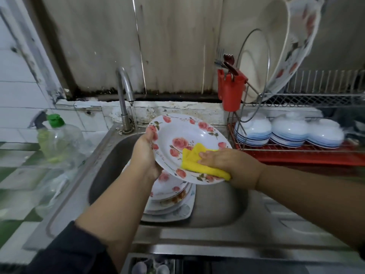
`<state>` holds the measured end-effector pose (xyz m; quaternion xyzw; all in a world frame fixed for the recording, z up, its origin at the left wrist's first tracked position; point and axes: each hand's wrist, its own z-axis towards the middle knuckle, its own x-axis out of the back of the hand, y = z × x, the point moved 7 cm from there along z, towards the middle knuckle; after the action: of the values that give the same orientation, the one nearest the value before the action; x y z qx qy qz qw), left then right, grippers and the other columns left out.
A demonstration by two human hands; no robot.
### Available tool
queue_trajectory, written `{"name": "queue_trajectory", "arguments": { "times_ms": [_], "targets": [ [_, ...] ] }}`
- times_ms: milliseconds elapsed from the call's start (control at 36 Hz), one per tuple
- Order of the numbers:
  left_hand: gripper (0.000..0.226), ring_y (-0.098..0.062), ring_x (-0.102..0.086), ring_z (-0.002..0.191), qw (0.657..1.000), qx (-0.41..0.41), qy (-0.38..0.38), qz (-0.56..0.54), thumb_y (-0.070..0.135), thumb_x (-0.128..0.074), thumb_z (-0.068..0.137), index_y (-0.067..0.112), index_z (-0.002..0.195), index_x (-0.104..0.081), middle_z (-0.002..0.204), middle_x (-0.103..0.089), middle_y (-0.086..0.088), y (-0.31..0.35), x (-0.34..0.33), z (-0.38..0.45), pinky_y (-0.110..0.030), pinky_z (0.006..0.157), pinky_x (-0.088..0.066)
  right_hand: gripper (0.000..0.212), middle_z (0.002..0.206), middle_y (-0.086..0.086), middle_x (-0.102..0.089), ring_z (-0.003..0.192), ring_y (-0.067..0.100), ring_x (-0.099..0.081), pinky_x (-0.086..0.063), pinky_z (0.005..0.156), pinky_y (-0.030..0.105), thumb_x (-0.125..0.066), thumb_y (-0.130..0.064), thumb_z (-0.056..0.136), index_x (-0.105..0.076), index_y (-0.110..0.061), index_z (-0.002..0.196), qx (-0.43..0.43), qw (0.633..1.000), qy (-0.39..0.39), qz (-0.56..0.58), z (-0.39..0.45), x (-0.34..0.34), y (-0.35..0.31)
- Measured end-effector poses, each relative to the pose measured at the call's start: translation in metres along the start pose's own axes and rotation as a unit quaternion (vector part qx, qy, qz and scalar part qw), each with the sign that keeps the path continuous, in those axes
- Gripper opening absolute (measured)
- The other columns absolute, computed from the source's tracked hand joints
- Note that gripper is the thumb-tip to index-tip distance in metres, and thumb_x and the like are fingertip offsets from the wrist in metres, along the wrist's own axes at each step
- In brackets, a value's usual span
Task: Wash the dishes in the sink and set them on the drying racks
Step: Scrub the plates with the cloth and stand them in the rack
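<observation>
At 9 o'clock, a clear soap bottle (59, 139) with a green cap stands on the counter; a grey spray head behind it is blurred. The faucet (124, 95) at 11 o'clock runs a thin stream into the steel sink (221, 204). Centre: the left hand (145, 153) grips the rose-patterned plate (187, 147) at its 9 o'clock rim, thumb on the face, fingers curled out of sight behind. The plate is held tilted above the sink. The right hand (227, 165) presses a yellow cloth (199, 163) to the plate's 4 o'clock area, fingers extended fairly flat on the cloth. Below, a stack of dirty plates (171, 202) lies in the sink, partly hidden by plate and forearm. At 2 o'clock, the drying rack (306, 99) carries a red cutlery holder (231, 89), upright platters cut off at the top edge, and 3 inverted bowl stacks (288, 133), their count unclear.
</observation>
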<state>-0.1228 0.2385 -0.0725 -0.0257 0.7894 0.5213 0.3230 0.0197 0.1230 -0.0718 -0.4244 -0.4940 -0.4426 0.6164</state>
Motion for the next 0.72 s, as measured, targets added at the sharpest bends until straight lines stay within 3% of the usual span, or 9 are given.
{"name": "queue_trajectory", "arguments": {
  "times_ms": [83,167,250,361,417,472,556,639,722],
  "targets": [
    [0.049,-0.026,-0.066,0.099,0.999,-0.040,0.029,-0.020,0.058,-0.043,0.092,0.019,0.113,-0.065,0.106,-0.071,-0.006,-0.012,-0.015,-0.018,-0.044,0.092,-0.050,0.072,0.144,0.012,-0.044,0.126,0.028,-0.050,-0.046,0.099,0.043,-0.056,-0.006,0.079,-0.029,-0.009,0.145,-0.052,0.994,0.074,0.054,0.010,0.010,-0.032],
    [0.066,-0.026,-0.063,0.107,0.999,-0.037,0.018,0.020,0.065,-0.056,0.073,0.027,0.127,-0.058,0.115,-0.068,-0.004,-0.025,-0.025,-0.034,-0.045,0.094,-0.048,0.083,0.156,0.000,-0.024,0.136,0.024,-0.034,-0.031,0.099,0.026,-0.051,-0.017,0.093,0.010,-0.019,0.149,-0.154,0.984,-0.001,0.088,0.009,-0.004,-0.041],
    [0.054,-0.036,-0.061,0.109,0.999,-0.012,-0.032,0.038,0.041,-0.055,0.084,0.009,0.128,-0.056,0.121,-0.063,-0.018,-0.003,-0.035,-0.044,-0.047,0.092,-0.049,0.075,0.152,0.002,-0.034,0.130,0.025,-0.041,-0.034,0.090,0.023,-0.048,-0.011,0.094,-0.001,-0.017,0.151,-0.087,0.994,0.022,0.069,-0.001,0.015,-0.040],
    [0.031,-0.032,-0.066,0.082,0.999,0.007,-0.042,0.005,0.025,-0.038,0.096,0.007,0.107,-0.061,0.086,-0.072,-0.016,0.022,-0.030,-0.048,-0.040,0.071,-0.050,0.060,0.133,0.007,-0.057,0.119,0.021,-0.055,-0.045,0.092,0.046,-0.044,-0.007,0.073,-0.051,-0.009,0.133,0.063,0.997,0.014,-0.040,-0.022,0.034,-0.017],
    [0.027,-0.031,-0.066,0.079,1.000,0.000,0.007,0.003,0.023,-0.039,0.097,0.007,0.098,-0.061,0.077,-0.073,-0.014,0.016,-0.031,-0.053,-0.039,0.068,-0.050,0.064,0.141,0.006,-0.050,0.125,0.022,-0.052,-0.037,0.102,0.043,-0.039,-0.009,0.075,-0.046,-0.010,0.139,0.049,0.998,-0.034,-0.021,-0.024,0.033,-0.020],
    [0.029,-0.031,-0.066,0.086,0.998,-0.039,0.047,0.014,0.024,-0.038,0.098,0.009,0.093,-0.063,0.088,-0.073,-0.013,0.002,-0.044,-0.061,-0.042,0.079,-0.053,0.070,0.153,0.003,-0.032,0.135,0.023,-0.040,-0.035,0.106,0.030,-0.043,-0.008,0.087,-0.017,-0.019,0.151,-0.037,0.999,-0.026,0.013,-0.017,0.032,-0.024],
    [0.033,-0.027,-0.065,0.096,0.991,-0.103,0.062,0.066,0.028,-0.041,0.098,0.010,0.118,-0.059,0.102,-0.068,-0.011,-0.017,-0.061,-0.074,-0.038,0.085,-0.052,0.073,0.152,0.002,-0.035,0.132,0.025,-0.040,-0.035,0.101,0.026,-0.051,-0.022,0.094,-0.006,-0.037,0.151,-0.131,0.986,-0.026,0.101,-0.008,0.023,-0.039],
    [0.036,-0.025,-0.064,0.089,0.995,-0.071,0.004,0.068,0.026,-0.047,0.095,0.008,0.125,-0.056,0.104,-0.067,-0.012,-0.003,-0.064,-0.070,-0.033,0.076,-0.053,0.066,0.149,-0.004,-0.039,0.131,0.022,-0.040,-0.034,0.093,0.021,-0.051,-0.023,0.095,-0.016,-0.040,0.149,-0.093,0.990,-0.001,0.102,-0.013,0.038,-0.036],
    [0.027,-0.030,-0.062,0.086,0.999,-0.010,-0.039,0.014,0.022,-0.039,0.095,0.009,0.095,-0.062,0.090,-0.069,-0.014,0.024,-0.054,-0.068,-0.040,0.082,-0.049,0.074,0.151,0.000,-0.035,0.135,0.023,-0.039,-0.034,0.106,0.029,-0.043,-0.011,0.083,-0.008,-0.023,0.147,-0.039,0.998,-0.046,0.008,-0.027,0.052,-0.018]
  ]
}}
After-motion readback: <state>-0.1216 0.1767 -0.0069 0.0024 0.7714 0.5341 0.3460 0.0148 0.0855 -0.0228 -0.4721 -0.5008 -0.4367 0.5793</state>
